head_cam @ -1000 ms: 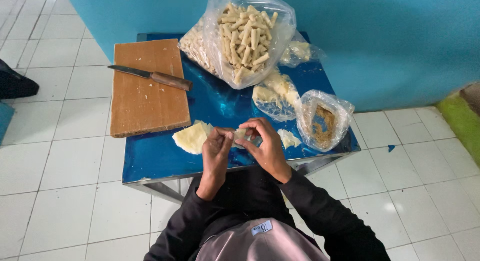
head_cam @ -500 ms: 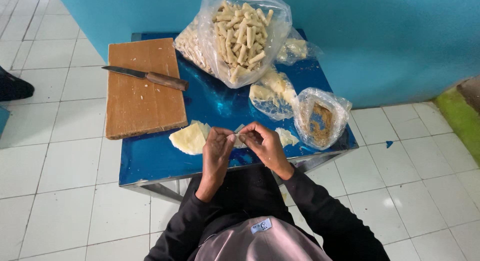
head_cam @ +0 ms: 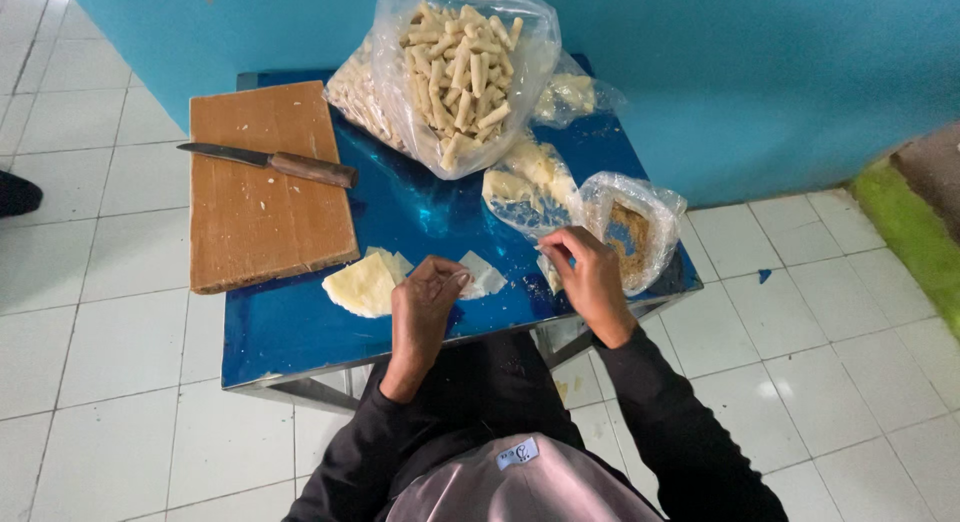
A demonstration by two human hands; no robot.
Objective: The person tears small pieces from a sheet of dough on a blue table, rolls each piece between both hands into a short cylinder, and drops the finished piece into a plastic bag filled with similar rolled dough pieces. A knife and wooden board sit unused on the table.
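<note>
Thin pale wrapper sheet (head_cam: 483, 276) is now laid flat on the blue table (head_cam: 300, 332), lower centre of frame; a second ago it was held up between both hands. Left hand (head_cam: 425, 300) grip is pressed onto its edge. Right hand (head_cam: 590, 274) is moved apart toward the small filling bag (head_cam: 640, 222), fingers pinched; contents cannot be told. Stack of sheets (head_cam: 362, 284) lies just left.

A large clear plastic bag (head_cam: 455, 77) of pale rolled sticks stands at the surface's far edge; a smaller clear bag (head_cam: 575, 94) lies behind it near the far right corner; an open clear bag (head_cam: 635, 227) of brown crumbs sits at the right edge
</note>
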